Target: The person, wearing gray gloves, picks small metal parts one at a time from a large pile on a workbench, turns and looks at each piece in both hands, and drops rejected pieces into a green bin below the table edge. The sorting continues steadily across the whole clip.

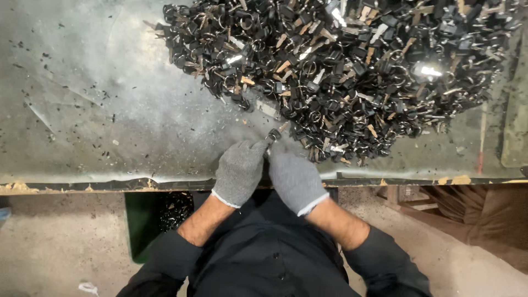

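Note:
Both my hands wear grey knit gloves and meet at the table's near edge. My left hand [240, 170] and my right hand [294, 179] pinch together a small black-headed key on a metal ring [273, 135], held just above the tabletop. A large heap of black-headed keys and rings [341, 66] covers the far right of the table, its near edge touching the spot where my fingertips meet.
The grey metal tabletop [99, 110] is scratched and dotted with small black bits. A green bin [144, 220] holding dark pieces stands under the table's edge on the left. Brown material [473, 214] lies on the floor at the right.

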`<state>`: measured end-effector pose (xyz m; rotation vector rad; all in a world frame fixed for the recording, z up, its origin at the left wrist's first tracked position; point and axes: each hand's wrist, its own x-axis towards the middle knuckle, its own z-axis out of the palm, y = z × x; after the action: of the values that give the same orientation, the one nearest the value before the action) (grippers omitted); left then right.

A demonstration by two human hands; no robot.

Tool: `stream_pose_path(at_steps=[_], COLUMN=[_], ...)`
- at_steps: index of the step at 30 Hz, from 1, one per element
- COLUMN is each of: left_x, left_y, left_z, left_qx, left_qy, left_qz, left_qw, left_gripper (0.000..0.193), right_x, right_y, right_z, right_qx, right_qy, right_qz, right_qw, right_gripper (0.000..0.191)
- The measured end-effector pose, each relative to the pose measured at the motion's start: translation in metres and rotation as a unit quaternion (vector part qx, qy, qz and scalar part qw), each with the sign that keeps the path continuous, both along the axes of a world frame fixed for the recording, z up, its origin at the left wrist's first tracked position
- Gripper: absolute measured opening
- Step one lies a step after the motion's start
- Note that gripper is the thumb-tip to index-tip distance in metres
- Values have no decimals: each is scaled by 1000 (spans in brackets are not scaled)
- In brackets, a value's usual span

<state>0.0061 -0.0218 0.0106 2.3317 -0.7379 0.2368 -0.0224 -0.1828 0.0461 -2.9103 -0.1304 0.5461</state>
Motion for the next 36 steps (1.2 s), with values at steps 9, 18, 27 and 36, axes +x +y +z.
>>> stream_pose_path(at_steps=[9,18,27,36], left_x=[0,0,2,44], left_y=[2,3,0,65], left_z=[6,1,5,110], left_qx=[59,15,6,296], left_qy=[6,46,32,210], left_qz=[33,23,13,12], left_qw=[998,999,999,932], left_gripper=[14,9,11,7], right_x=[-2,-5,4,-8], right_y=[-17,-8,-10,-13], right_z=[4,4,10,7], right_qx=[86,5,-33,131], right_qy=[-94,-136,-19,-15], right_qz=[24,29,44,-70], right_qw=[991,990,998,989], right_gripper=[64,10,32,42])
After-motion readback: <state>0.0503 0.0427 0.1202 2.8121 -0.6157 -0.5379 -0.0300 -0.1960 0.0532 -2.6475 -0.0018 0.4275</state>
